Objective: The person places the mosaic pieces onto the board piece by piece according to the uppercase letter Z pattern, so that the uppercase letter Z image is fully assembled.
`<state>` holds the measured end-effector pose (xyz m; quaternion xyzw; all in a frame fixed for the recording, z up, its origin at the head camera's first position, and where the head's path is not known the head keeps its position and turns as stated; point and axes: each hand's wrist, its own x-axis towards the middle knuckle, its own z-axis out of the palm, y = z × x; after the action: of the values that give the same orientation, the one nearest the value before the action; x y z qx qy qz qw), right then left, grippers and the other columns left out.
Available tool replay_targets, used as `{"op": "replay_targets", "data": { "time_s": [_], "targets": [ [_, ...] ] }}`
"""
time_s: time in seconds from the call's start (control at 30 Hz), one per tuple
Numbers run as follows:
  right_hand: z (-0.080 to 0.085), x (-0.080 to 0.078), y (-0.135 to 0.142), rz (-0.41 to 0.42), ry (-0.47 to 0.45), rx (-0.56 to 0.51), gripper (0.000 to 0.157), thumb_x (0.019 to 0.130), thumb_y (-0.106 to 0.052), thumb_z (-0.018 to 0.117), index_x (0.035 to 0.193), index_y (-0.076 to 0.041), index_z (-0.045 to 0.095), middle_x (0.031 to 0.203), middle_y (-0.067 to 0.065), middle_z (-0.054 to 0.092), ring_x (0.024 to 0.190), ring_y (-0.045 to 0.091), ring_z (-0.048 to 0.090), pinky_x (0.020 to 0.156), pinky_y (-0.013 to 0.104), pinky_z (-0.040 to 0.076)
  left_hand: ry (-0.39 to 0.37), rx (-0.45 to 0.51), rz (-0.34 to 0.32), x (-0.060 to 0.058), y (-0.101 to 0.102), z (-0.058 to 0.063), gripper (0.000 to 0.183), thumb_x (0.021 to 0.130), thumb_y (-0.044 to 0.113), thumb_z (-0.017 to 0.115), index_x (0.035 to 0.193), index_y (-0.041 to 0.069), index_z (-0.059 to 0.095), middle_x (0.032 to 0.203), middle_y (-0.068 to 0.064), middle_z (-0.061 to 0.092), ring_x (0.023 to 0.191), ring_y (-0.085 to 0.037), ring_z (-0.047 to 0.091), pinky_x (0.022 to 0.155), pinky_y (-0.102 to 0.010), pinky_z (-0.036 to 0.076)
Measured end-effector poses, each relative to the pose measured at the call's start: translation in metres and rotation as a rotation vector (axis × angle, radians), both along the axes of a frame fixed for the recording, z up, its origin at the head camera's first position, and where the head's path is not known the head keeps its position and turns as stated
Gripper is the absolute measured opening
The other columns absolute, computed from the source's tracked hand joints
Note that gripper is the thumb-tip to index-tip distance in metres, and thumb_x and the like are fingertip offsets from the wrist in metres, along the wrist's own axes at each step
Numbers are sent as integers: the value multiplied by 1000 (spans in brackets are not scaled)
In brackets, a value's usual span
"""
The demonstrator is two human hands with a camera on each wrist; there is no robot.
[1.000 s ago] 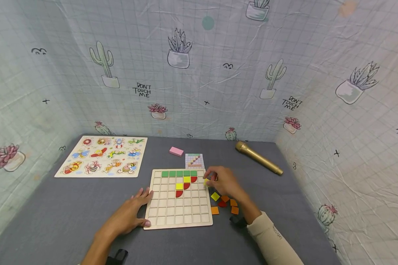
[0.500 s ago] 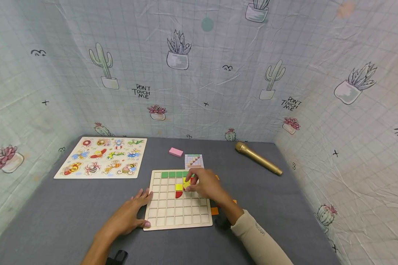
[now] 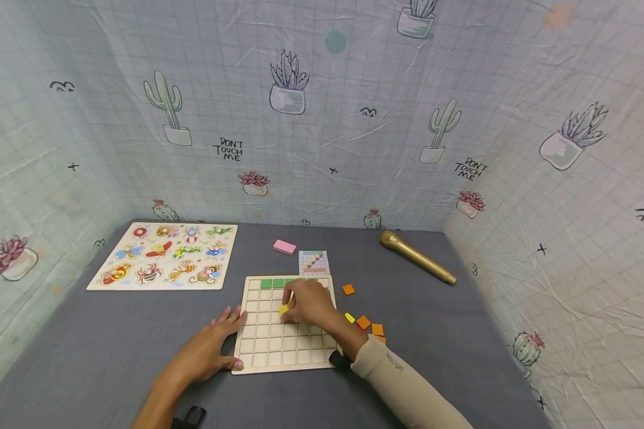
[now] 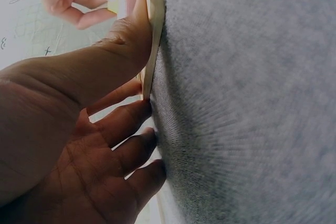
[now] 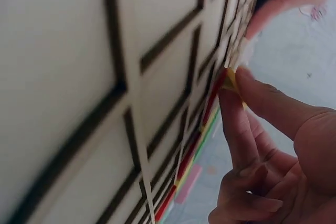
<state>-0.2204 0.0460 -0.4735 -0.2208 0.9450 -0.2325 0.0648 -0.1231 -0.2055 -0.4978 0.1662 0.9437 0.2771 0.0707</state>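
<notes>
A wooden grid board [image 3: 284, 356] lies on the grey table, with green squares [image 3: 266, 283] along its top row. My right hand [image 3: 310, 302] is over the board's middle, pinching a yellow square tile [image 3: 284, 309] between thumb and fingers. In the right wrist view that yellow tile [image 5: 231, 80] sits close beside a red quarter-circle piece [image 5: 214, 98]. The hand hides most other pieces placed on the board. My left hand [image 3: 209, 345] rests along the board's left edge, fingers extended and thumb [image 4: 128, 19] on the near corner.
Orange tiles [image 3: 377, 329] and a yellow tile [image 3: 350, 318] lie right of the board. A printed pattern card [image 3: 313, 262] and a pink block [image 3: 284, 247] are behind it. An insect puzzle board [image 3: 163, 256] lies at the left, a gold microphone [image 3: 418, 257] at the right.
My right hand has moved left from the board's right edge to its middle, carrying the yellow tile. An orange tile now shows beyond the right edge. The left hand has stayed put.
</notes>
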Motion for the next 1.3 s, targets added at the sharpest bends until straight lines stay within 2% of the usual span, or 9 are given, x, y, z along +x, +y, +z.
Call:
{"op": "replay_targets", "data": {
  "time_s": [0.17,0.37,0.5,0.7,0.9,1.03,1.3],
  "targets": [
    [-4,1,-8,0,53,46,29,77,-33,98,90,-24,74,73,-13,63,68,7,55,60,29,46,-7,-2,9,0,1,-1,104,69,26,96,158,-1,48,167,-26,38,158,-52,29,123,-73,31],
    [-4,2,-14,22,60,79,30,74,-39,98,82,-25,73,70,-12,59,65,7,54,55,28,43,-8,2,4,0,2,2,105,68,27,96,157,-1,48,167,-27,39,157,-53,30,123,-72,31],
    [-3,2,-14,35,49,89,30,74,-42,98,84,-25,75,73,-12,61,64,7,55,54,27,44,0,4,-2,0,2,1,104,68,28,96,157,-2,49,166,-27,40,157,-53,31,122,-72,32],
    [1,0,-9,51,-4,40,19,80,-32,94,87,-24,78,76,-12,64,67,5,56,59,24,47,-2,0,7,0,1,0,104,68,25,97,157,-2,49,166,-27,39,157,-53,30,123,-72,31],
    [-1,-1,-13,79,29,53,16,81,-24,95,83,-25,79,70,-13,62,66,4,55,59,24,46,8,1,3,0,0,0,103,68,24,97,156,-3,50,165,-28,41,156,-54,30,122,-74,31],
    [-1,-1,-12,81,18,54,14,82,-24,94,83,-26,80,72,-14,64,67,3,57,60,23,47,9,8,-3,-1,0,-1,103,68,25,96,156,-3,50,165,-28,41,156,-54,31,122,-73,31],
    [5,-6,9,96,-58,-67,11,83,-26,93,90,-23,84,77,-15,74,71,0,62,66,22,52,-5,7,5,0,0,1,104,68,26,96,157,-2,49,166,-27,39,157,-53,29,123,-73,30]
  ]
}}
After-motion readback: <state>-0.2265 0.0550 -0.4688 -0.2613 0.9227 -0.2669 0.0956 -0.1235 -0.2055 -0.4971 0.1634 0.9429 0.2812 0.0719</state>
